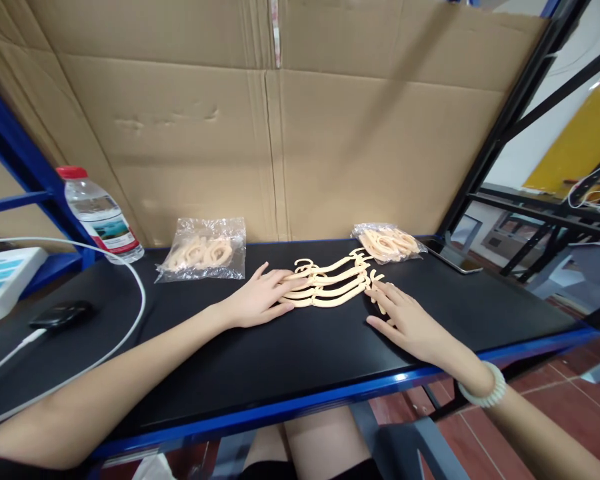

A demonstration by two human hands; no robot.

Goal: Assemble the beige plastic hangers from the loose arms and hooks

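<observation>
On the black tabletop (pixel 280 360) lies a cream-coloured rack of several curved, parallel strips (pixel 337 283), joined by thin crosspieces with curled ends. My left hand (pixel 263 297) rests flat on its left end, fingers stretched out over the strips. At the opposite end, my right hand (pixel 405 320) has its fingers extended and slightly bent, touching the small cream prongs there. Parts of the strips under both hands are hidden. Behind them sit two clear plastic bags of cream pieces: one bag (pixel 200 250) holds ring shapes, the other bag (pixel 387 242) holds longer strips.
A water bottle (pixel 100 213) with a red cap stands at the back left. A white cable (pixel 143 293) loops near a black device (pixel 61 315) and a white power strip (pixel 13 283). At the right back lies a phone (pixel 453 255). Cardboard (pixel 180 147) walls the rear.
</observation>
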